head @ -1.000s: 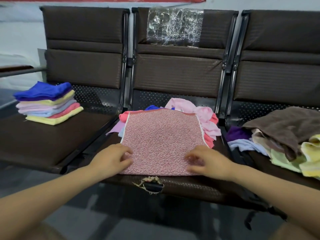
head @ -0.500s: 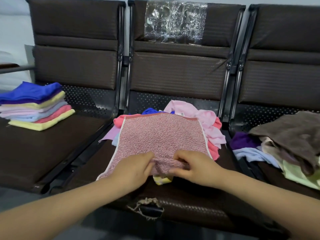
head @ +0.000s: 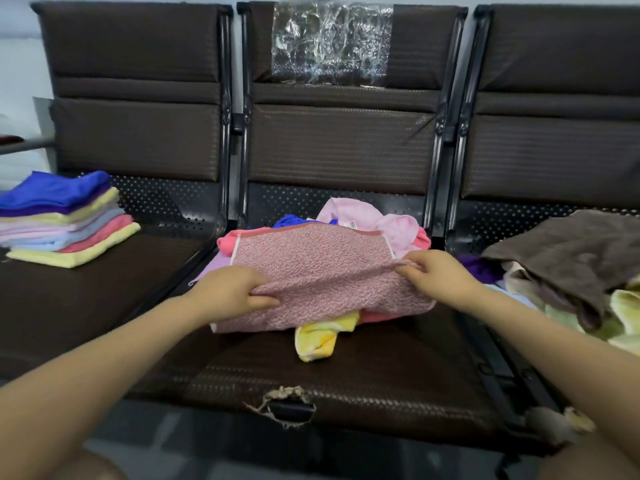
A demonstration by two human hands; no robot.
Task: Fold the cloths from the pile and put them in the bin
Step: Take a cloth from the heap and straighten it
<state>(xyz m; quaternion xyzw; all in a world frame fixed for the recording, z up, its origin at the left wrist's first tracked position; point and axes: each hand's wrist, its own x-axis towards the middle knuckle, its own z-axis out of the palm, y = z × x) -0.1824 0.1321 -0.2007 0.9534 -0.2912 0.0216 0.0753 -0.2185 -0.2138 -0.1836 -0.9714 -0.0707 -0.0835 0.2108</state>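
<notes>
Left hand: left hand (head: 230, 292) pinches the near left edge of the pink speckled cloth (head: 313, 271), thumb under a lifted fold, fingers curled over it.
Right hand: right hand (head: 438, 277) pinches the same cloth's near right edge, fingertips (head: 403, 270) gathered on a raised ridge of fabric.
Pink speckled cloth: stretched between both hands on the middle seat (head: 346, 379), its near edge lifted, its far part lying over the loose pile (head: 374, 220).
Loose pile: under and behind the speckled cloth, at 12 o'clock from the hands; light pink, coral and blue pieces show past its far edge.
Yellow cloth (head: 320, 337): crumpled, poking out from beneath the speckled cloth at 6 o'clock, resting on the seat.
Folded stack (head: 62, 223): at 9 o'clock on the left seat (head: 86, 299), well apart from the hands; blue on top, yellow at the bottom.
Brown cloth (head: 575, 254): at 3 o'clock on the right seat, draped over pale green, cream and purple pieces.
Seat tear (head: 287, 403): ragged hole in the middle seat's front edge, at 6 o'clock.
Plastic film (head: 330, 43): clear wrap on the middle backrest, at 12 o'clock.
</notes>
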